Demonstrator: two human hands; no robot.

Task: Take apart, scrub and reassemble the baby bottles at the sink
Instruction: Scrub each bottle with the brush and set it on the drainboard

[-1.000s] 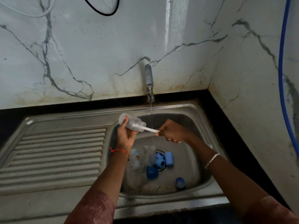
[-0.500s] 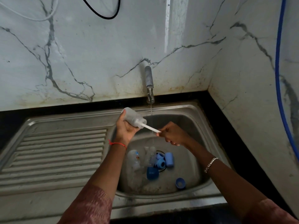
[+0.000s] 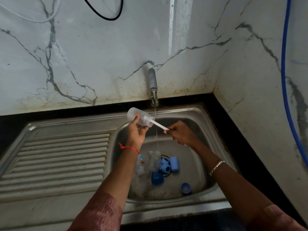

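My left hand (image 3: 136,132) grips a clear baby bottle (image 3: 139,118), held on its side above the sink basin with its mouth toward the right. A white brush handle (image 3: 159,125) sticks out of the bottle's mouth, and my right hand (image 3: 180,135) holds its free end. The brush head is hidden inside the bottle. Down in the basin lie more clear bottle bodies (image 3: 141,165) and several blue caps and rings (image 3: 166,167), with one blue cap (image 3: 185,187) lying apart at the front right.
A thin stream runs from the tap (image 3: 153,87) into the steel sink (image 3: 208,184) just behind the brush handle. The ribbed drainboard (image 3: 58,160) lies to the left. Marble walls close in behind and on the right, where a blue hose (image 3: 285,67) hangs.
Both hands have risen a little toward the tap, and the bottle now tilts with its base higher. The brush handle shows slightly longer out of the bottle's mouth.
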